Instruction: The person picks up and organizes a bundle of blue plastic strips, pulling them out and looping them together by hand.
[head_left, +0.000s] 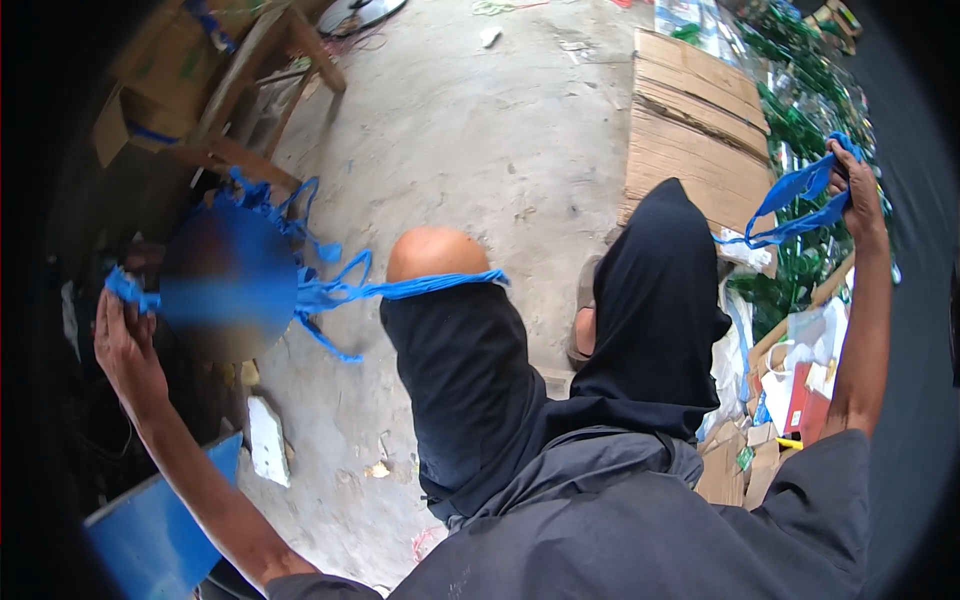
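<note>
Strips of blue cloth-like material (427, 285) lie across my bare knee at the left, bunched and partly twisted. My left hand (127, 337), far out at the left, grips one end of the blue material. A blurred round patch hides the part just beside that hand. More blue strips (262, 199) hang in a tangle behind the patch. Far out at the right, my right hand (855, 184) is closed on looped blue strips (799, 202), whose thin twisted tail runs down towards my other knee. Whether both hands hold one continuous length cannot be told.
A wooden stool or small table (262, 75) and cardboard (161, 120) stand at the upper left. Flattened cardboard (694, 127) lies at the right, beside many green plastic bottles (795, 112). Mixed scrap surrounds a red box (808, 401). White foam (268, 441) and a blue panel (165, 517) are lower left.
</note>
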